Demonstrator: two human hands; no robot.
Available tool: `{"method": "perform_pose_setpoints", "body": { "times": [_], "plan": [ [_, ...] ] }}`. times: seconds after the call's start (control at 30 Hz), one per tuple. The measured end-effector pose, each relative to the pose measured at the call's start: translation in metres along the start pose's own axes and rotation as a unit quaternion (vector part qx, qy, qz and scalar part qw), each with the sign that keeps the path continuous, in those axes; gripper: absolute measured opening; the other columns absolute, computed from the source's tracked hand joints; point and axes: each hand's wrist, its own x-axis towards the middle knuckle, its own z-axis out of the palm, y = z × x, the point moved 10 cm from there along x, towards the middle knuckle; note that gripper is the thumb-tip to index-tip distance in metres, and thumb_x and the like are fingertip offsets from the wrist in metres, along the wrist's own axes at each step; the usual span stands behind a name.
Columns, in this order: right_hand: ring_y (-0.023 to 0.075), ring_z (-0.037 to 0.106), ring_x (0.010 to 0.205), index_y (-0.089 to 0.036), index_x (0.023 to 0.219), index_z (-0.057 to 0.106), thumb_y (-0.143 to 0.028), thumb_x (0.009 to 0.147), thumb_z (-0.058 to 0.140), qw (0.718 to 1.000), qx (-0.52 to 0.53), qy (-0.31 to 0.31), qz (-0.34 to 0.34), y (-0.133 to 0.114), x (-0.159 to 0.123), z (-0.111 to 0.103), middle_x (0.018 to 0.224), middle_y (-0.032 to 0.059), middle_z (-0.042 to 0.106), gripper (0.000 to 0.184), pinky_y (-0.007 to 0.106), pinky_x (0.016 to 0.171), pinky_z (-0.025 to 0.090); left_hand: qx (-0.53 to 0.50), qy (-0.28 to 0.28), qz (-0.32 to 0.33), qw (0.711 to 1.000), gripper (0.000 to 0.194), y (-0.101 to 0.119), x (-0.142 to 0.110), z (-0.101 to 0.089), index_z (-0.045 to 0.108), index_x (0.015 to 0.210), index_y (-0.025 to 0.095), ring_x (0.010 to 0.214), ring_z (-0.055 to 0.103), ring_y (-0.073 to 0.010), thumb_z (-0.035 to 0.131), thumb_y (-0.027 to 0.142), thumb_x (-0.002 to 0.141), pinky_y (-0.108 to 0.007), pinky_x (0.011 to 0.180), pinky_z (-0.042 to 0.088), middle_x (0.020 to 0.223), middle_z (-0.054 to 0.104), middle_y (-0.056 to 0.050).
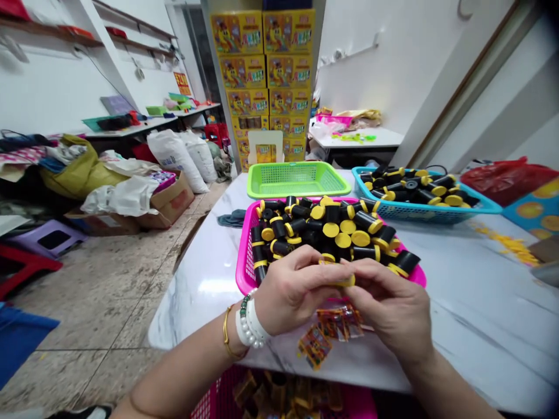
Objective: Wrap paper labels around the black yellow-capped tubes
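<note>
My left hand [286, 285] and my right hand [388, 302] meet over the front edge of a pink basket. Pinched between their fingers is a small yellow piece [348, 281], mostly hidden, so its full shape cannot be made out. Black cylindrical containers with yellow caps [331, 230] fill the pink basket [244, 273]. Under my hands, several small printed orange packets [315, 347] lie on the white marbled table [192, 308].
Behind the pink basket stands a green basket [299, 192]. A blue basket [471, 210] of similar black containers sits at the right, near scattered yellow pieces [510, 244]. Below the table edge is another pink basket [356, 401] with wrapped items. Yellow boxes [244, 70] are stacked beyond.
</note>
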Motion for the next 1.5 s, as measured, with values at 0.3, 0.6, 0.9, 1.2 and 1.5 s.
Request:
{"method": "perform_pose_setpoints", "body": {
  "times": [0.3,0.6,0.9,1.2,1.5],
  "plan": [
    [0.0184,0.074,0.082,-0.025,0.102,0.077,-0.031,0.081,0.082,0.996,0.076,-0.013,0.036,0.006,0.0,0.01,0.096,0.0061,0.074,0.023,0.025,0.07,0.064,-0.088,0.014,-0.114,0.989,0.054,-0.016,-0.006,-0.003,0.059,0.138,0.013,0.062,0.06,-0.0125,0.07,0.026,0.086,-0.024,0.059,0.053,0.083,0.069,-0.005],
    [0.0068,0.064,0.044,-0.032,0.097,0.076,-0.03,0.086,0.077,0.947,0.262,-0.131,0.132,-0.002,-0.038,0.024,0.095,-0.0016,0.056,0.012,0.018,0.033,0.052,-0.474,-0.127,-0.385,0.781,0.045,-0.007,-0.047,0.053,0.062,0.102,0.015,0.04,0.053,-0.0054,0.076,0.052,0.082,-0.014,0.036,0.04,0.067,0.063,0.002],
    [0.0171,0.066,0.081,-0.03,0.094,0.081,-0.04,0.079,0.083,0.968,0.141,-0.122,0.167,0.024,-0.106,0.029,0.09,0.0045,0.064,0.018,0.03,0.068,0.059,-0.605,-0.016,-0.491,0.626,0.042,-0.001,-0.154,0.096,0.055,0.088,0.016,0.036,0.059,-0.008,0.071,0.055,0.087,-0.011,0.033,0.041,0.059,0.067,0.002],
    [0.0164,0.063,0.08,-0.033,0.105,0.08,-0.023,0.084,0.079,0.977,0.052,-0.184,0.099,0.016,-0.118,0.037,0.09,0.0032,0.065,0.024,0.03,0.071,0.054,-0.571,0.038,-0.541,0.616,0.051,-0.004,-0.192,0.1,0.055,0.081,0.015,0.029,0.053,-0.0084,0.072,0.063,0.081,-0.012,0.027,0.033,0.051,0.063,0.003],
    [0.0165,0.064,0.079,-0.035,0.112,0.078,-0.013,0.083,0.077,0.973,0.015,-0.225,0.047,0.0,-0.115,0.045,0.09,0.0027,0.064,0.036,0.03,0.067,0.054,-0.633,0.025,-0.514,0.578,0.046,0.006,-0.193,0.105,0.055,0.088,0.015,0.029,0.053,-0.0086,0.076,0.056,0.082,-0.014,0.028,0.037,0.055,0.065,0.004]
  ]
}}
